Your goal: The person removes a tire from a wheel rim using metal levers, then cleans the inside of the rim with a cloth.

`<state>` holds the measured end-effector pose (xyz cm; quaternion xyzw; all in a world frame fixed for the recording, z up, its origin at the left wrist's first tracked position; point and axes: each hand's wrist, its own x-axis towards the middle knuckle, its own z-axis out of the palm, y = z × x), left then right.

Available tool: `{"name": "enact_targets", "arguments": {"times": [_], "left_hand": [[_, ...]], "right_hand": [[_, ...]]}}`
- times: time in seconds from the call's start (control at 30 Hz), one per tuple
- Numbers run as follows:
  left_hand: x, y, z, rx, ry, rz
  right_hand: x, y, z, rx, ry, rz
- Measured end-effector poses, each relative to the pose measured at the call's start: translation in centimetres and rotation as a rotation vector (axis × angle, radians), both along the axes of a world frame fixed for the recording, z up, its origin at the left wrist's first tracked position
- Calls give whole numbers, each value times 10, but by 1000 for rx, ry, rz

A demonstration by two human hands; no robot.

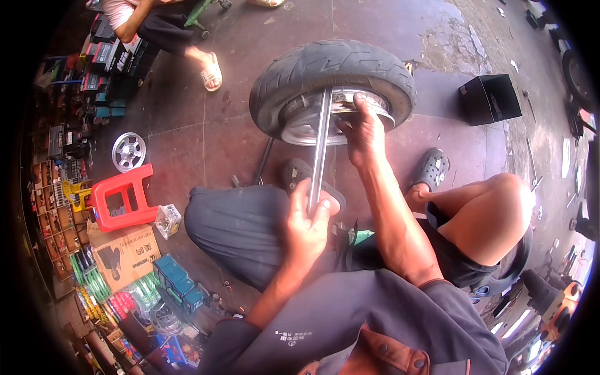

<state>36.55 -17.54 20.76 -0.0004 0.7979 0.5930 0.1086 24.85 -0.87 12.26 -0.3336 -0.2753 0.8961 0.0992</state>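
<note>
A black scooter tyre [325,62] on a silver wheel rim [300,128] stands upright on the reddish floor in front of my knees. A long steel lever bar [320,137] runs from the rim's upper edge down toward me. My left hand [306,222] is closed around the bar's lower end. My right hand [364,128] presses on the rim and the tyre's inner edge, just right of the bar. I sit with both knees bent, feet in dark clogs [432,167] behind the wheel.
A red plastic stool [122,199] lies tipped at the left beside a loose silver rim [129,152], a cardboard box [128,253] and coloured packages. A black open box [490,99] stands at the right. Another person's sandalled foot [211,70] is at the upper left.
</note>
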Motion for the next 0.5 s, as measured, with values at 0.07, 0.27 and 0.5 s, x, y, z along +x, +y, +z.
{"name": "enact_targets", "arguments": {"times": [0.07,0.27,0.5], "left_hand": [[-1,1,-1,-101,43,-30],[-4,4,-9,-135,100,28],[-4,2,-15,-127,70,79]], "right_hand": [[-7,-3,0,10,14,4],[-13,-9,-1,165,-41,-10],[-10,-12,-8,243,-7,-6]]}}
